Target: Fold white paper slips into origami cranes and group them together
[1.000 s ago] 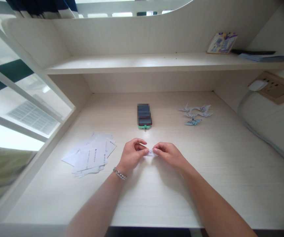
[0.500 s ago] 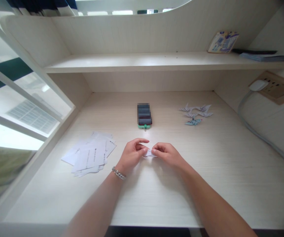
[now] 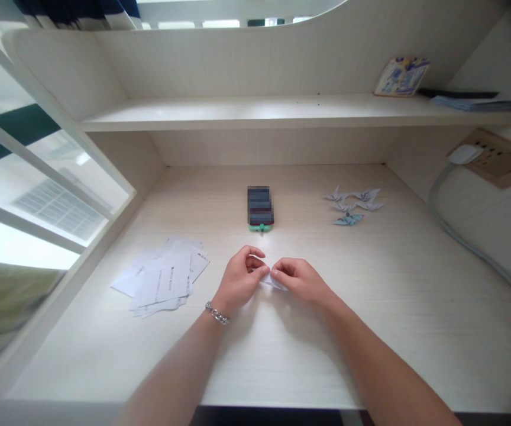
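Observation:
A small folded piece of white paper [image 3: 274, 283] is held between my two hands, low over the middle of the desk. My left hand [image 3: 241, 277] pinches its left side between thumb and fingers; a silver chain bracelet [image 3: 217, 313] circles that wrist. My right hand [image 3: 302, 278] pinches the other side, thumb against curled fingers. The fingers cover much of the paper, so its exact folds are hidden. Just beyond the hands lies a phone [image 3: 260, 206] with a green lower edge, its screen blurred out.
Loose printed paper sheets [image 3: 162, 281] lie in a pile at left. Several folded paper cranes [image 3: 368, 195], one of them bluish [image 3: 348, 219], rest at back right. A shelf [image 3: 238, 112] spans above the desk. A cable [image 3: 459, 236] runs from the wall socket [image 3: 499, 157].
The folded paper has turned, its right end tilting down toward me. My left fingers have shifted slightly, and both thumbs have come closer together.

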